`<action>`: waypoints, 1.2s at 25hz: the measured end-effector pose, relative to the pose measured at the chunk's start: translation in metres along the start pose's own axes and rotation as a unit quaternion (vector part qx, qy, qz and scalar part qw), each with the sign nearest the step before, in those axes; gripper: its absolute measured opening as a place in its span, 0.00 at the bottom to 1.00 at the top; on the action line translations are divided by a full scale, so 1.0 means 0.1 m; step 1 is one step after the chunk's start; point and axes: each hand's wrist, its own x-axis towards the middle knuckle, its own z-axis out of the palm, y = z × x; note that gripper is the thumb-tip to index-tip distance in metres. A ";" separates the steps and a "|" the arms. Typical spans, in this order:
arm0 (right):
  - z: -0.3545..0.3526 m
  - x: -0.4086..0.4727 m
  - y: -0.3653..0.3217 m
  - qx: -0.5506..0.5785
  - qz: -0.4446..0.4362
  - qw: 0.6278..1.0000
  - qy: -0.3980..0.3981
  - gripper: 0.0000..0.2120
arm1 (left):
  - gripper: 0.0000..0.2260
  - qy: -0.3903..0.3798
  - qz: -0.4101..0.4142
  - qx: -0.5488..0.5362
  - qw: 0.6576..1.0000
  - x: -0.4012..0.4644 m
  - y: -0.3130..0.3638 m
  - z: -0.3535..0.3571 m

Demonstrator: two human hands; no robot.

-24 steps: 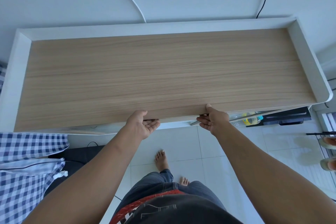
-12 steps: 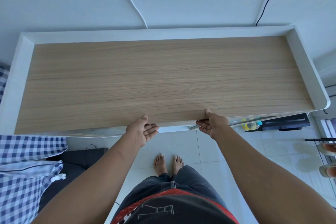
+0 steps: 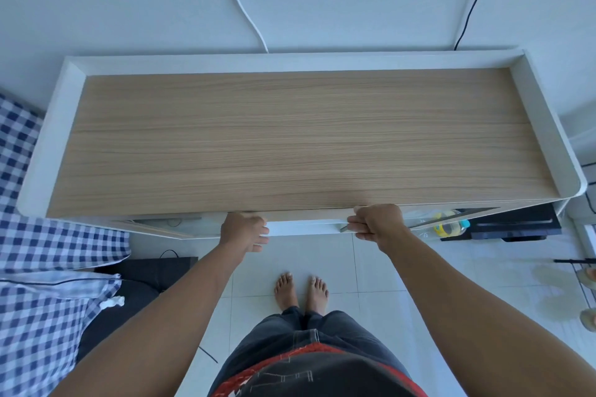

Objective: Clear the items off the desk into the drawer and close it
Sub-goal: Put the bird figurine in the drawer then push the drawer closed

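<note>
The desk has a bare wooden top (image 3: 300,142) inside a raised white rim (image 3: 545,126); no items lie on it. Under its front edge shows a narrow white strip of the drawer front (image 3: 306,229), sticking out only slightly. My left hand (image 3: 245,230) rests knuckles up against that strip, fingers stretched to the right and holding nothing. My right hand (image 3: 375,224) has its fingers curled over the drawer's front edge beside a small metal handle (image 3: 343,228). The drawer's inside is hidden.
A blue-checked bed cover (image 3: 48,267) lies at the left with a dark cushion (image 3: 138,293) beside it. Below the desk's right end sit a yellow object (image 3: 448,226) and a black shelf (image 3: 516,226). Two cables (image 3: 238,3) hang on the wall behind. My bare feet (image 3: 301,292) stand on white tiles.
Both hands have turned from palm up under the desk edge to knuckles up at the drawer front. My view has pulled back and my feet have come together.
</note>
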 end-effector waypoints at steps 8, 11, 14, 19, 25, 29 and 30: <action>0.14 -0.20 -0.27 -0.307 -0.319 0.896 0.020 0.08 | 0.05 0.131 0.417 0.344 0.831 -0.31 0.20 0.12; 0.22 -0.04 -0.41 -0.435 -0.410 0.801 0.038 0.25 | 0.18 0.171 0.469 0.381 0.778 -0.12 0.47 0.18; 0.29 0.16 -0.46 -0.524 -0.417 0.742 0.038 0.36 | 0.28 0.143 0.434 0.470 0.755 0.14 0.63 0.23; 0.41 0.46 -0.50 -0.554 -0.423 0.714 0.073 0.41 | 0.35 0.135 0.423 0.518 0.731 0.53 0.66 0.27; 0.55 0.78 -0.48 -0.531 -0.436 0.719 0.099 0.40 | 0.34 0.159 0.415 0.522 0.728 0.86 0.70 0.44; 0.58 0.91 -0.35 -0.524 -0.461 0.703 0.138 0.39 | 0.34 0.187 0.423 0.525 0.714 1.00 0.58 0.52; 0.59 0.90 -0.35 -0.521 -0.459 0.706 0.141 0.39 | 0.34 0.191 0.423 0.521 0.716 1.01 0.59 0.51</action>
